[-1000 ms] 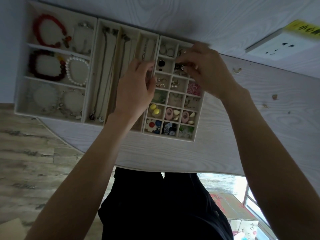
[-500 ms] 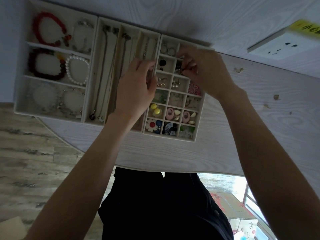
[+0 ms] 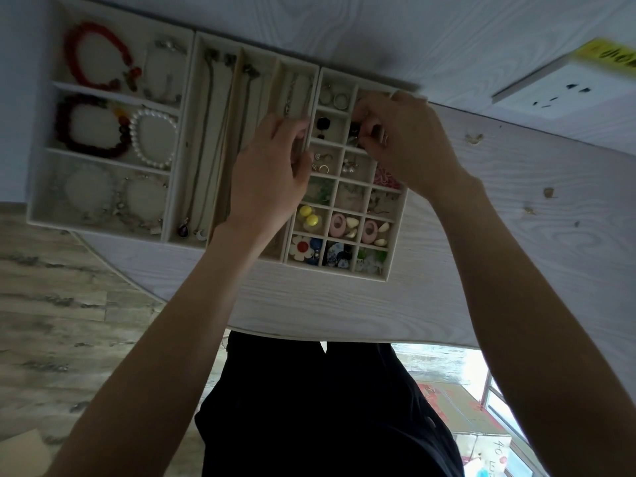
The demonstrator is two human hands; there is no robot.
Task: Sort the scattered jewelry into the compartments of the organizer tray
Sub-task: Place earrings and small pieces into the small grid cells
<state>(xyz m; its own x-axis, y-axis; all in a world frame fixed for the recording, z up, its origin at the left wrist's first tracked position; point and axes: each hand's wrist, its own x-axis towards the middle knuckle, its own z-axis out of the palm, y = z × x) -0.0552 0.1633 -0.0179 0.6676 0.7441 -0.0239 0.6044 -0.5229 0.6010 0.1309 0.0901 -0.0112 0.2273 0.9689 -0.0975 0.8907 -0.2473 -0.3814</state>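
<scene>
Three cream organizer trays (image 3: pixel 179 235) stand side by side on the pale wooden table (image 3: pixel 344 304): bracelets (image 3: pixel 99 56) on the left, necklaces (image 3: pixel 210 139) in the middle, a grid of small compartments (image 3: pixel 387 273) with earrings and rings on the right. My right hand (image 3: pixel 409 142) reaches into the grid's upper rows and pinches a small dark earring (image 3: pixel 355 130) at its fingertips. Over the necklace tray's right strip lies my left hand (image 3: pixel 272 173), fingers curled against the grid's left wall; whether they hold anything is hidden.
Several small loose jewelry pieces lie on the table right of the trays, such as one (image 3: pixel 474 138) near my right wrist and another (image 3: pixel 548 192) further right. A white socket block (image 3: pixel 564 87) with a yellow label sits at the far right.
My right hand has shifted slightly left and down over the grid's upper compartments, fingertips working at the dark earring. My left hand has stayed in place.
</scene>
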